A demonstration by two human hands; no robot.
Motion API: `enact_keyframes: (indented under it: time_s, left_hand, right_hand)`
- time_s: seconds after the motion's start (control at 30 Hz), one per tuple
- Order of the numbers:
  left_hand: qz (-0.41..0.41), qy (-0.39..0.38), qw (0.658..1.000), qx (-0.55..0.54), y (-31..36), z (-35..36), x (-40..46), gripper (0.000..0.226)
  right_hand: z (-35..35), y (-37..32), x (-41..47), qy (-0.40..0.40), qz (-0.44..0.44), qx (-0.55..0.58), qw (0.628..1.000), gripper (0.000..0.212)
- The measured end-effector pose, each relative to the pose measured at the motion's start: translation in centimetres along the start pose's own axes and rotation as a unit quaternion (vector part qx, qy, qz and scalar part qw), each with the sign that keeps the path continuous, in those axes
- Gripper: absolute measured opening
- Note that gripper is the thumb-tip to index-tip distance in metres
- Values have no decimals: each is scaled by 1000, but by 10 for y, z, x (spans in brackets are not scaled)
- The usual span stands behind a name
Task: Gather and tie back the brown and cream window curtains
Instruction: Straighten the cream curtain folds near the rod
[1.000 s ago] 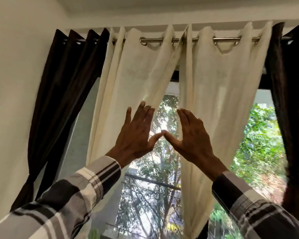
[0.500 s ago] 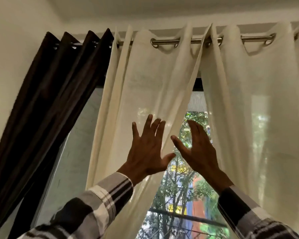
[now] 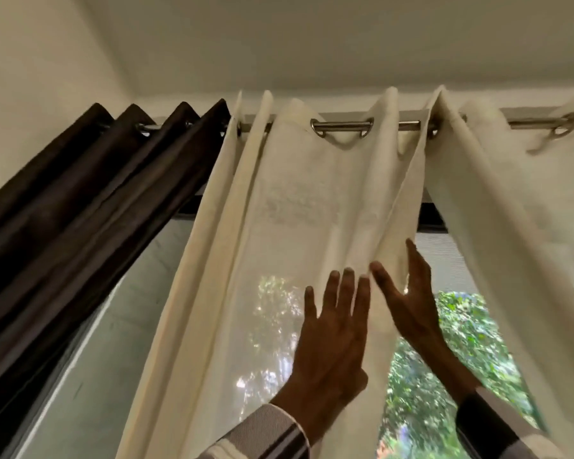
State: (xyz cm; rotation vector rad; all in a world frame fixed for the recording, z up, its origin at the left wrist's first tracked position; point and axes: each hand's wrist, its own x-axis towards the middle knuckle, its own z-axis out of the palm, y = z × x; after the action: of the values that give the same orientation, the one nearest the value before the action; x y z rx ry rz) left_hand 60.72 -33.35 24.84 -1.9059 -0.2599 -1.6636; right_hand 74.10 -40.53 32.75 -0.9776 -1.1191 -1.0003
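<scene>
The left cream curtain (image 3: 272, 226) hangs from a steel rod (image 3: 342, 124) by metal eyelets. My left hand (image 3: 332, 339) lies flat against its front, fingers spread and pointing up. My right hand (image 3: 408, 299) is open at the curtain's right edge, thumb on the near side of the fabric and fingers behind the edge. A second cream curtain (image 3: 497, 207) hangs to the right, with a gap between the two. The brown curtain (image 3: 80, 207) is bunched in folds at the far left of the rod.
Through the gap the window (image 3: 444, 352) shows green trees outside. A dark window frame bar (image 3: 431, 220) runs behind the curtains. A white wall (image 3: 30, 77) stands at the left and the ceiling (image 3: 312, 38) is close above the rod.
The view has tilted up and left, and the right brown curtain has left the frame. Both hands rose along the left cream curtain, and the right hand reached its edge.
</scene>
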Motion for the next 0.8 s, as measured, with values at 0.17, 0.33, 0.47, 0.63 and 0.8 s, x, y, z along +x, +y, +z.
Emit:
enact_keyframes:
  time_s: [0.17, 0.33, 0.47, 0.63, 0.8]
  left_hand:
    - [63, 33, 992, 102, -56, 8, 8, 129]
    - [37, 7, 968, 250, -136, 2, 2, 110]
    - [-3, -16, 948, 319, -211, -9, -9, 100]
    - [-21, -50, 901, 430, -321, -33, -37, 91]
    - [-28, -53, 886, 460, -419, -58, -59, 89]
  right_hand:
    - [73, 3, 57, 18, -38, 102, 994, 98]
    - [183, -39, 69, -23, -93, 184, 978, 96]
    - [266, -75, 66, -42, -113, 207, 971, 88]
    - [373, -126, 41, -79, -123, 211, 966, 85]
    - [452, -177, 15, -77, -148, 171, 971, 76]
